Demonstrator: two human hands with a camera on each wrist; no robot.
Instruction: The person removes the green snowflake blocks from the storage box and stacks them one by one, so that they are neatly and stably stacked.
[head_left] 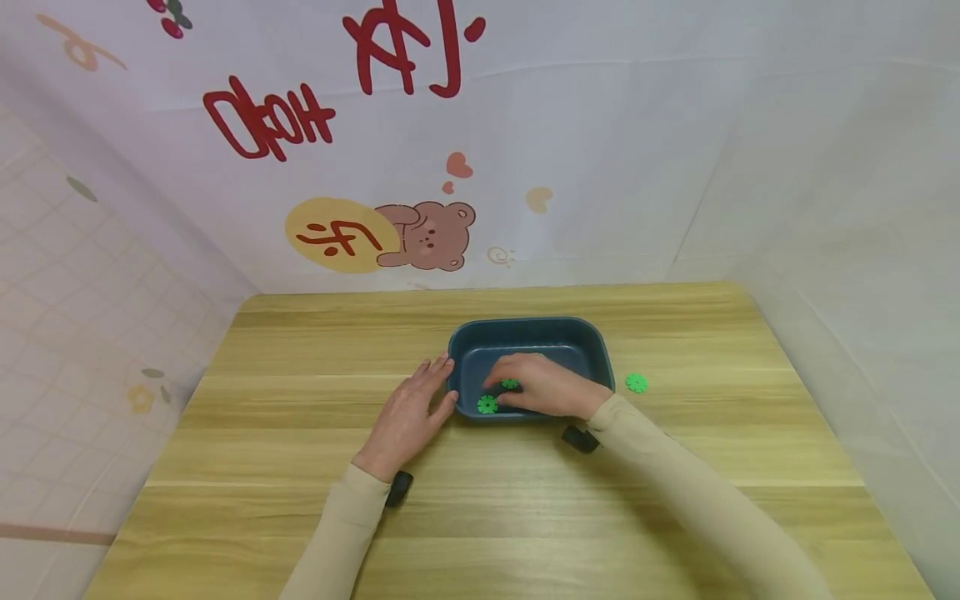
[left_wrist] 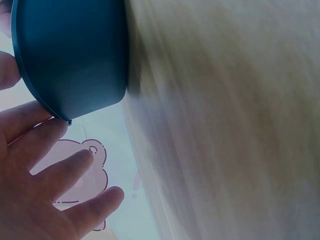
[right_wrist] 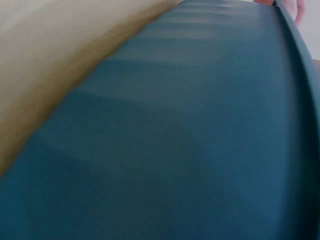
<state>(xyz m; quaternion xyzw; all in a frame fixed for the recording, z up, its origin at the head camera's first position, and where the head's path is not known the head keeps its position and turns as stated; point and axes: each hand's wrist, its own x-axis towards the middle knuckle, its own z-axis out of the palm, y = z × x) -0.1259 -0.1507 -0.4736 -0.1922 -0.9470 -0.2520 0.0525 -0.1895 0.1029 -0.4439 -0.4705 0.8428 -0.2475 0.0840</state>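
Note:
A dark blue rectangular tub (head_left: pixel 532 325) sits on the wooden table. My left hand (head_left: pixel 408 414) rests at its left end, fingers fairly straight and spread; in the left wrist view, fingertips lie right at the tub's rim (left_wrist: pixel 42 107). Over the tub's inside, my right hand (head_left: pixel 543 385) reaches down with bent fingers and a gap between fingertips and thumb. Within that gap shows one green notched disc (head_left: pixel 510 384), partly hidden by the fingers. Another green disc (head_left: pixel 487 404) lies in the tub near the thumb tip. The tub's outer wall (right_wrist: pixel 175 125) fills the right wrist view.
To the right of the tub, a single green disc (head_left: pixel 637 383) lies on the table (head_left: pixel 480 525). A black wrist device (head_left: pixel 581 439) sits under the right wrist, another black device (head_left: pixel 399 489) under the left. A printed white curtain (head_left: pixel 600 125) hangs behind the table.

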